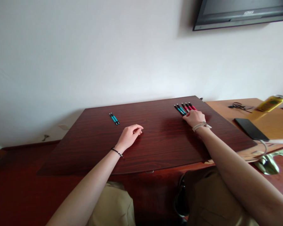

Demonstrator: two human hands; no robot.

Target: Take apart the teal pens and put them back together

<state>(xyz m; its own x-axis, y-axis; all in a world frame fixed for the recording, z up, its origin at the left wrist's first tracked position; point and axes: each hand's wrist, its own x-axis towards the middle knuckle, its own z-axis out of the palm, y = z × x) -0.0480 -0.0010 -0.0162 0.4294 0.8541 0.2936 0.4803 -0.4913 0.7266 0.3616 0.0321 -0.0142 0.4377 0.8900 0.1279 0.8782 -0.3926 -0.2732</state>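
Observation:
My right hand point(195, 117) is at the far right of the dark wooden table, its fingers bent over the lower ends of a row of pens. Two teal pens point(181, 109) lie on the left of that row and three red pens point(188, 106) on the right. Thumb and fingertips are closed at the leftmost teal pen; the hand covers part of the grip. Near the middle of the table, my left hand point(130, 135) is loosely curled, fingers together, with nothing visible in it. Two more teal pens point(114, 119) lie side by side beyond it to the left.
The dark tabletop point(153, 141) backs onto a white wall. On a lower wooden surface point(280, 125) at right are a black phone point(251, 129), a coiled black cable point(239, 106) and a yellow can point(270, 104). A television point(240, 15) hangs above.

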